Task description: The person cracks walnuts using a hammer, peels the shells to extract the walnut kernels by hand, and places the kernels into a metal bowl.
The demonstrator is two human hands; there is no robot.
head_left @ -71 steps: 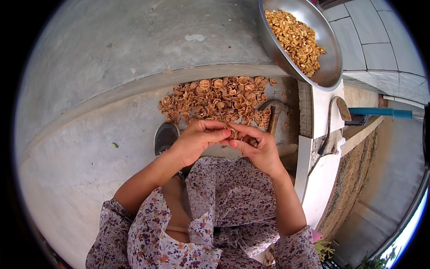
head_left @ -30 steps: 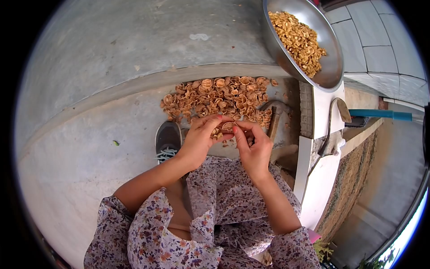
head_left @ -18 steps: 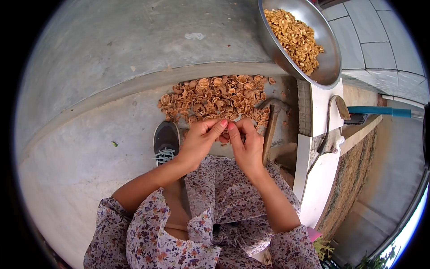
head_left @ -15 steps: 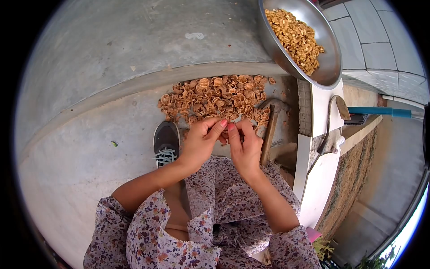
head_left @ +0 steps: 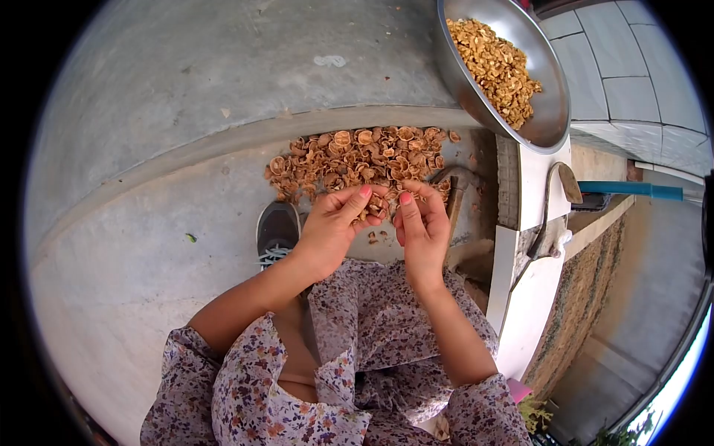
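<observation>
My left hand [head_left: 331, 227] is closed around pieces of cracked walnut [head_left: 374, 211], with the thumb on top. Just to its right, a small gap apart, is my right hand [head_left: 424, 230], thumb and fingers curled together; whatever it pinches is too small to make out. Beyond both hands a pile of broken walnut shells [head_left: 364, 160] lies on the concrete floor. A hammer [head_left: 457, 186] rests at the right end of the pile, its handle partly hidden behind my right hand.
A metal bowl [head_left: 550, 111] of walnut kernels [head_left: 497, 70] stands at the upper right. A curved-handled tool [head_left: 554, 201] lies on the white ledge [head_left: 532, 297], near a blue pole [head_left: 632, 188]. My shoe [head_left: 279, 227] is left of the hands, below a raised concrete step [head_left: 260, 119].
My hands have moved apart, the right one shifting to the right. Walnut pieces now show in my left hand, and small bits are visible on the floor between my wrists.
</observation>
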